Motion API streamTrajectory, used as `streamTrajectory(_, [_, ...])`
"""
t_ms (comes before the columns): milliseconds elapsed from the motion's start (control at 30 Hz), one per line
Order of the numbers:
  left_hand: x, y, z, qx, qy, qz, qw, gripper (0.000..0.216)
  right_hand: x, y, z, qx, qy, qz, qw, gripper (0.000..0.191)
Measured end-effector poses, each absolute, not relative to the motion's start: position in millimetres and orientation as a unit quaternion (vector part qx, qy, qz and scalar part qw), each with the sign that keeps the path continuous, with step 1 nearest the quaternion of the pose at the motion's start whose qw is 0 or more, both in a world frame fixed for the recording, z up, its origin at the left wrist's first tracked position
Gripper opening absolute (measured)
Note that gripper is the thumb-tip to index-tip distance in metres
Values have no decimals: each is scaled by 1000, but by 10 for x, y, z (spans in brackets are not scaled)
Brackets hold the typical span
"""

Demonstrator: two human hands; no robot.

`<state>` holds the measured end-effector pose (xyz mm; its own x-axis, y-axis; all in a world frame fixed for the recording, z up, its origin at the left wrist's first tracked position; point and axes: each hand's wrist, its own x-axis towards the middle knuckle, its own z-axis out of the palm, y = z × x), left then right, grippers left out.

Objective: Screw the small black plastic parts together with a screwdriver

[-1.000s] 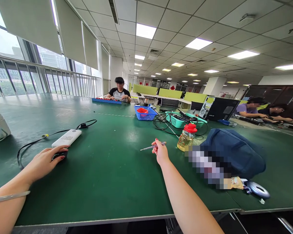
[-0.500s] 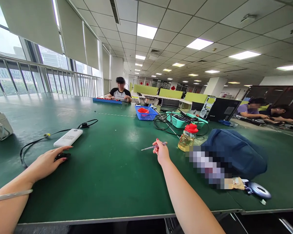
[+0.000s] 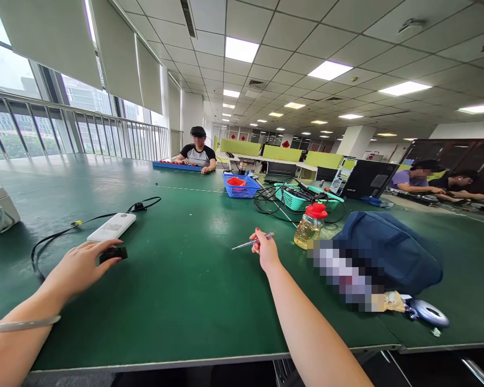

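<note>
My right hand point(image 3: 264, 250) is closed round a slim screwdriver point(image 3: 247, 244), its handle in my fingers and its thin metal tip pointing left above the table. My left hand point(image 3: 83, 266) holds a small black block-like part point(image 3: 113, 253) between thumb and fingers, low over the green tabletop point(image 3: 177, 301). My palm and fingers hide part of the block, and its exact kind I cannot make out. Just beyond my left fingers lies a white power bank point(image 3: 112, 227), with a black cable point(image 3: 60, 232) beside it.
To the right stand a red-lidded jar point(image 3: 310, 228) of yellowish liquid and a dark blue bag point(image 3: 391, 250). Farther back are a blue basket point(image 3: 241, 191), a green basket point(image 3: 292, 203) with cables, and a black computer case point(image 3: 369, 180). A person point(image 3: 197, 153) sits at the far end.
My left hand has shifted slightly right with the black block, which now shows more. My right hand and the screwdriver have barely moved. The far person's hand has lowered to the table.
</note>
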<state>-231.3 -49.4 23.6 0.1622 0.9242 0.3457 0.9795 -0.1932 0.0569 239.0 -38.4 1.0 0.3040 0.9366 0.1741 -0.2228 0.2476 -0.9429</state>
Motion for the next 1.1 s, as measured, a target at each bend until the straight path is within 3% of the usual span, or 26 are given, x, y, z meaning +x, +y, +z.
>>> streamTrajectory(267, [-1450, -751, 390, -912, -358, -168, 108, 34, 2326, -415, 4, -435, -471, 451, 621, 45])
streamTrajectory(400, [-800, -752, 524, -891, -396, -203, 94, 47, 2295, -441, 20, -430, -495, 460, 599, 43])
streamTrajectory(633, [119, -427, 489, -871, -471, -136, -9, 68, 2309, -454, 31, -424, -506, 455, 598, 42])
streamTrajectory(933, [41, -153, 111, -850, -442, -197, -209, 65, 2236, -484, 80, -399, -551, 444, 583, 49])
streamTrajectory(1100, [-6, -119, 52, -841, -460, -209, -195, 53, 2150, -587, 174, -404, -603, 408, 554, 52])
